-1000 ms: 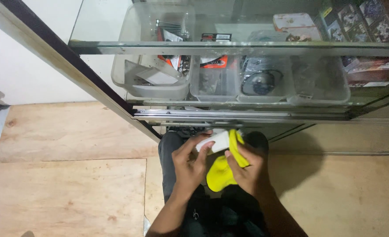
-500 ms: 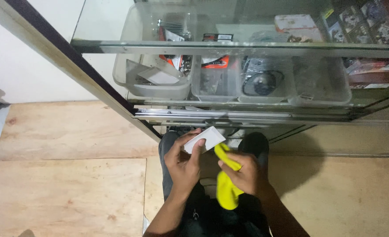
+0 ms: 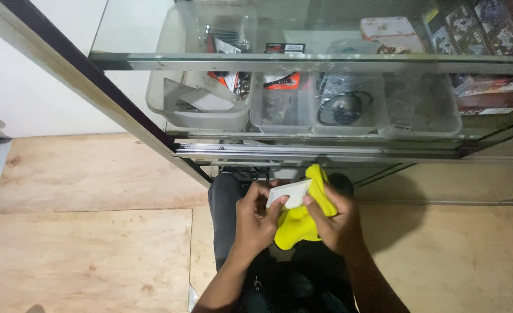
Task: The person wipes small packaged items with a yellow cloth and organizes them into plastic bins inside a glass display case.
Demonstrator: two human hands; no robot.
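Observation:
My left hand (image 3: pixel 255 219) holds a small white flat box (image 3: pixel 289 194) by its left end, in front of my lap. My right hand (image 3: pixel 338 219) grips a bright yellow cloth (image 3: pixel 300 225), which is bunched up under and behind the box and pressed against it. Both hands are close together, just below the bottom rail of a glass display cabinet (image 3: pixel 326 64). My legs in dark trousers (image 3: pixel 227 200) are under the hands.
Clear plastic bins (image 3: pixel 204 119) with small packaged parts and cables stand on the cabinet's lower shelf behind glass. Coloured boxes (image 3: pixel 476 29) sit at the upper right. A metal sliding rail (image 3: pixel 302 152) runs along the cabinet base. Plywood floor (image 3: pixel 88 249) lies to the left.
My right hand has brought the yellow cloth back up against the white box, after having drawn it down and away half a second ago. The left hand has kept the box nearly still.

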